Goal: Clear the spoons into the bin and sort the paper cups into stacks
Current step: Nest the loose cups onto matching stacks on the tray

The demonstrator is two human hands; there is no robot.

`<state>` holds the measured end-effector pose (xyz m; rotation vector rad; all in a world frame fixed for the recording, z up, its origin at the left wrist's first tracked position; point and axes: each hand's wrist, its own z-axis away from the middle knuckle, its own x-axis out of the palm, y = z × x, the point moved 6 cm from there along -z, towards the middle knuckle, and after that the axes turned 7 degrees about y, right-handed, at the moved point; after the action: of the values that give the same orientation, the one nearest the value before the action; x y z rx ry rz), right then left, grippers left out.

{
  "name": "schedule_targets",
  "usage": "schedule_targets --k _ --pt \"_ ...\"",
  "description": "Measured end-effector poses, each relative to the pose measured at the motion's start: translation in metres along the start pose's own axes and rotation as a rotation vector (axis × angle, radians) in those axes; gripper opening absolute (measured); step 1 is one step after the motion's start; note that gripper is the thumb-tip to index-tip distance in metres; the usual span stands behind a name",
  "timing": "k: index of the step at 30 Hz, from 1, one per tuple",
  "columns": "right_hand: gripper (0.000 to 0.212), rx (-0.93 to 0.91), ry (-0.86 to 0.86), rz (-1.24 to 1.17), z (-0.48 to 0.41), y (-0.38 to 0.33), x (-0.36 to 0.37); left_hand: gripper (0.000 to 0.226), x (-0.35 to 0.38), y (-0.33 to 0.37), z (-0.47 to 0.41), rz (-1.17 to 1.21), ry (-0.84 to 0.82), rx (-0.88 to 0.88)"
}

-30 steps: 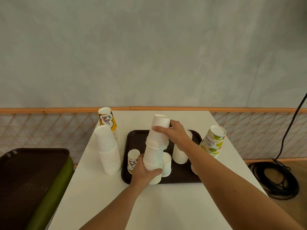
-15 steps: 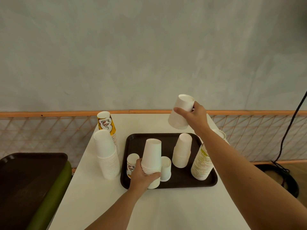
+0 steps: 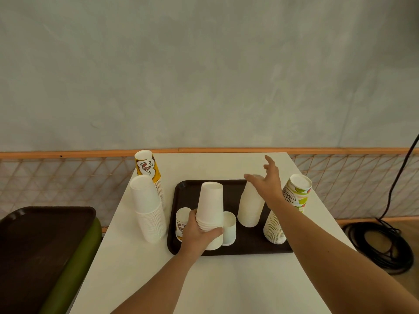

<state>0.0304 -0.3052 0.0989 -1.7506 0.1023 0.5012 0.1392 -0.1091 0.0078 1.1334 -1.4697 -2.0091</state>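
A dark brown tray (image 3: 188, 189) lies on the white table (image 3: 204, 279). My left hand (image 3: 197, 234) grips the lower part of an upside-down stack of white cups (image 3: 210, 205) standing on the tray. Beside that stack are a small printed cup (image 3: 181, 220) and a small white cup (image 3: 229, 228). My right hand (image 3: 266, 181), fingers spread and holding nothing, hovers just over a second white stack (image 3: 250, 207) on the tray. A tall stack with a green-and-yellow printed top cup (image 3: 294, 196) stands at the tray's right edge.
Left of the tray stand a tall white cup stack (image 3: 148, 207) and a yellow printed stack (image 3: 148, 167) behind it. A green bin (image 3: 74, 268) with a dark tray (image 3: 34, 241) on top sits at the left. An orange rail fence (image 3: 68, 175) runs behind; a black cable coil (image 3: 378, 245) lies on the floor at right.
My right hand lifted white cups off the stack in my left hand, carried them right, set them onto the second stack and let go. My left hand has stayed on its stack.
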Motion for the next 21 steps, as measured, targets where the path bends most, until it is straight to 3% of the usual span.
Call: schedule_targets --k 3,5,7,11,14,21 --pt "0.067 -0.146 0.062 -0.055 0.010 -0.026 -0.002 0.085 0.001 0.000 -0.001 0.001 0.005 -0.008" --pt "0.059 -0.213 0.002 -0.085 0.020 -0.041 0.003 0.086 0.001 0.002 -0.001 0.007 0.007 -0.011" --pt "0.057 -0.232 -0.141 -0.046 0.034 -0.048 0.015 0.086 0.002 0.005 -0.001 0.021 0.008 -0.006" --pt "0.074 -0.119 -0.463 0.088 0.059 -0.034 0.046 0.085 0.004 0.006 -0.001 0.035 0.014 0.008" --pt "0.065 -0.035 -0.593 0.131 0.071 -0.017 0.062 0.081 0.004 0.006 0.000 0.040 0.018 0.007" --pt "0.054 -0.042 -0.543 0.102 0.072 -0.019 0.062 0.080 0.004 0.009 0.003 0.040 0.022 0.027"
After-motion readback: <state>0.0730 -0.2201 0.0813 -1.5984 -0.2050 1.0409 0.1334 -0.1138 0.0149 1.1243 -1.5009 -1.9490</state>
